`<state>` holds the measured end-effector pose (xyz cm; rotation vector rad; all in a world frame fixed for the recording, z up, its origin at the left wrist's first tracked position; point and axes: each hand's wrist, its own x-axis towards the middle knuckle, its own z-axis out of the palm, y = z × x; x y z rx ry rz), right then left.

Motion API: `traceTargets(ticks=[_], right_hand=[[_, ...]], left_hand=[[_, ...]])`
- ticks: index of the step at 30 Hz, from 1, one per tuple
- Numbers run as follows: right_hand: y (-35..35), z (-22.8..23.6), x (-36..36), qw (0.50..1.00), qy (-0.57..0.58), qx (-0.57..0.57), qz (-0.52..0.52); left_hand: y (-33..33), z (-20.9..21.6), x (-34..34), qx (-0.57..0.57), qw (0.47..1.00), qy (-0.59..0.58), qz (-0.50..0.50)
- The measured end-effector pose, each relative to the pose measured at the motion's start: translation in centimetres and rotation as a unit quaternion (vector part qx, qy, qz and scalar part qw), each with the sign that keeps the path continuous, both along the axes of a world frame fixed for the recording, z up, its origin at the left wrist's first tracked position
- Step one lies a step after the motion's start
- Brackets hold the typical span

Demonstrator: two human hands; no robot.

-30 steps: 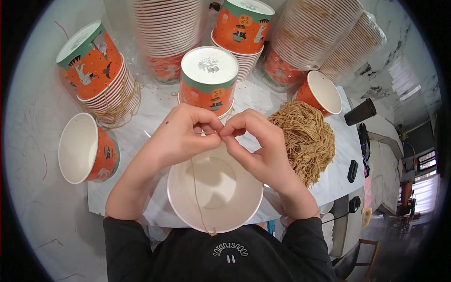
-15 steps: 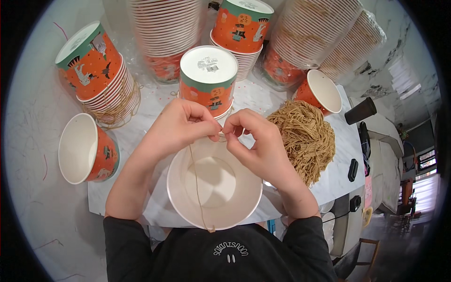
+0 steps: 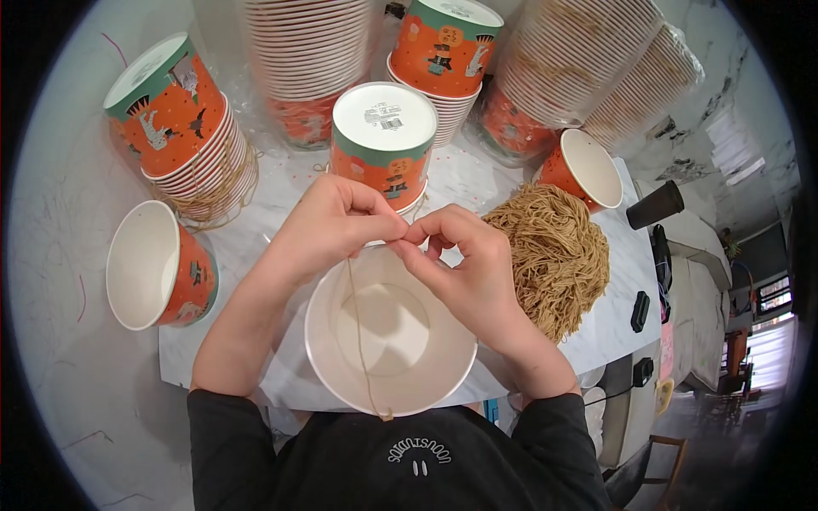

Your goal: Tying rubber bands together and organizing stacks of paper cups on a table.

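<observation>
Pale tabletop [image 3: 243, 243], fiddly stuff: left hand [image 3: 336, 215] grips string [image 3: 359, 341], right hand [image 3: 464, 264] pinches, hold hidden!
String crosses the white tub [image 3: 396, 328] below; a loose pinch could let it drop inside.

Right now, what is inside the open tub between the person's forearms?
The tub shows a pale, partly shadowed bottom; a tan cord crosses its opening to the near rim. The right hand hides part of the far right side.

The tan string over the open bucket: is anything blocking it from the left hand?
Nothing visible: the tan string runs from the near rim of the paper bucket up to the left hand.
</observation>
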<state>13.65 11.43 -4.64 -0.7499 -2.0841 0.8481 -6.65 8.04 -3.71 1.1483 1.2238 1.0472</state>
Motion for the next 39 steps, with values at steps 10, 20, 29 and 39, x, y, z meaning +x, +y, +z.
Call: traceTargets(ticks=[10,20,29,39], right_hand=[[0.3,0.3,0.3,0.998,-0.014,-0.049,0.027],[0.5,0.4,0.4,0.998,-0.02,0.002,0.067],[0.5,0.3,0.3,0.998,-0.014,0.038,0.05],[0.9,0.0,0.3,0.997,-0.044,0.055,0.042]], left_hand=[[0.2,0.2,-0.3,-0.014,0.999,-0.006,-0.035],[0.3,-0.9,-0.2,0.005,0.998,-0.021,-0.059],[-0.3,-0.2,0.6,0.057,0.998,-0.021,-0.001],[-0.7,0.0,1.4,0.108,0.986,0.109,0.058]])
